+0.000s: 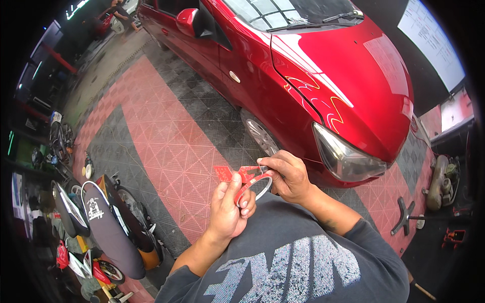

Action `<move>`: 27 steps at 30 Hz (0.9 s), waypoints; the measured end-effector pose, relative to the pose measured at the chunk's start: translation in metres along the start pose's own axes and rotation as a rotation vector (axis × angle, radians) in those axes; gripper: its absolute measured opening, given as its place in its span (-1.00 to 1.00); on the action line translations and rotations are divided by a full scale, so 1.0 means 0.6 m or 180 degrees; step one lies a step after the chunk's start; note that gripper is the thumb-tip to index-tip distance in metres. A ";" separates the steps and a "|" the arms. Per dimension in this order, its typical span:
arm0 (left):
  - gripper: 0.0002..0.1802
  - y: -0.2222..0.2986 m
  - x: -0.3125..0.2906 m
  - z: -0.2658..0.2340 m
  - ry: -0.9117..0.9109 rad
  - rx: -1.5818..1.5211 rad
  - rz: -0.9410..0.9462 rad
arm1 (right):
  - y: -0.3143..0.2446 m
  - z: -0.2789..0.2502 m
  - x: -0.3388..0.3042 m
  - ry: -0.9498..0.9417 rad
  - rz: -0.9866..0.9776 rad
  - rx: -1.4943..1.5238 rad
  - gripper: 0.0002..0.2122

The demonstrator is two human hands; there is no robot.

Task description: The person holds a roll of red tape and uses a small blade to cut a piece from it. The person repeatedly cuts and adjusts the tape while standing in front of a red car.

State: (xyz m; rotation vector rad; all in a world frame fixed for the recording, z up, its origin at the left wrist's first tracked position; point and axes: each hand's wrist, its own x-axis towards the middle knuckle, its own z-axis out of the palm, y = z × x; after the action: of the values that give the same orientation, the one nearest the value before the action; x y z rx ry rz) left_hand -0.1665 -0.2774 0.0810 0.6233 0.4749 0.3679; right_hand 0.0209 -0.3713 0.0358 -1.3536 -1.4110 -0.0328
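Note:
In front of my chest, both hands are close together around a thin roll of red tape (pixel 245 190) with a pale inner ring. My left hand (pixel 226 209) is closed on the roll, thumb on top. A flat red strip (pixel 222 173) with faint pale markings sticks out past that thumb. My right hand (pixel 289 178) pinches a small dark piece at the right end of the red material, thumb and forefinger together. Its exact kind is too small to make out. Just beyond the hands stands a glossy red car (pixel 303 76).
The car's headlight (pixel 348 156) and front wheel (pixel 260 132) are nearest. At left lie a dark motorcycle seat (pixel 108 227) and motorcycle parts. A black star-shaped stand base (pixel 404 216) rests at right. A person (pixel 123 15) is far back left. Red and grey tiles (pixel 161 121) cover the floor.

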 end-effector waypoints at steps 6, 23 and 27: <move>-0.66 -0.007 -0.005 0.008 0.0001 0.0061 0.0059 | -0.004 -0.005 -0.008 0.0043 0.0108 0.0069 -0.76; -0.75 -0.018 -0.016 0.005 0.0019 0.0295 0.0646 | 0.023 -0.015 -0.108 -0.0096 0.2476 0.0826 -0.74; -0.79 -0.026 -0.020 0.014 0.0212 0.0491 0.0821 | -0.020 -0.034 -0.063 0.0348 0.2575 0.2059 -0.77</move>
State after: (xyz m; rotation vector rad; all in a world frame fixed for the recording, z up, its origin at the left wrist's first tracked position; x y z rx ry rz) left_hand -0.1690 -0.2983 0.0810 0.8273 0.4908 0.6019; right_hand 0.0151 -0.4140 0.0250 -1.2385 -0.6070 0.7998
